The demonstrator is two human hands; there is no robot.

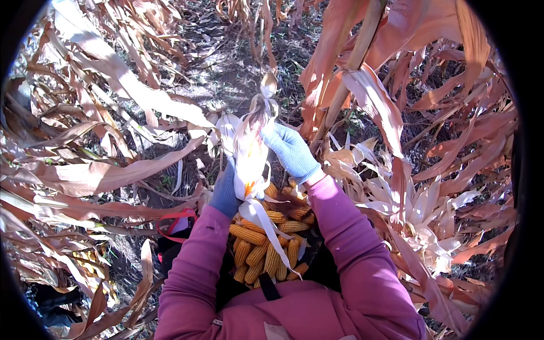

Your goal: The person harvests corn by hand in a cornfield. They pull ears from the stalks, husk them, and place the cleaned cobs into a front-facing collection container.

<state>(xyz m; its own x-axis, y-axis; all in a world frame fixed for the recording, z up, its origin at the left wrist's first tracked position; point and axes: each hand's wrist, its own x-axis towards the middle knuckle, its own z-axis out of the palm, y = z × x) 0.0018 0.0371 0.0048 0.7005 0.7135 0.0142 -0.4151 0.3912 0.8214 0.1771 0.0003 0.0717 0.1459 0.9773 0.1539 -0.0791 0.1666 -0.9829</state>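
Observation:
In front of me, my left hand [225,190], in a blue knit glove, grips a partly husked ear of corn [251,163] from its left side. Yellow kernels show between pale dry husk leaves, with brown silk [256,114] towards the far end. My right hand [292,152], gloved alike, pinches the husk on the ear's right side. One long husk strip [267,224] hangs from the near end over a heap of bare yellow corn cobs [255,255]. The heap lies in a dark container [315,246] against my body; my forearms hide parts of its rim.
A dry corn stalk [340,94] with broad leaves rises close by my right arm. Discarded husks [420,208] are piled at the right. Long dry leaves [114,174] reach in from the left. A red strap [163,226] is beside my left forearm, and more cobs [87,263] lie lower left.

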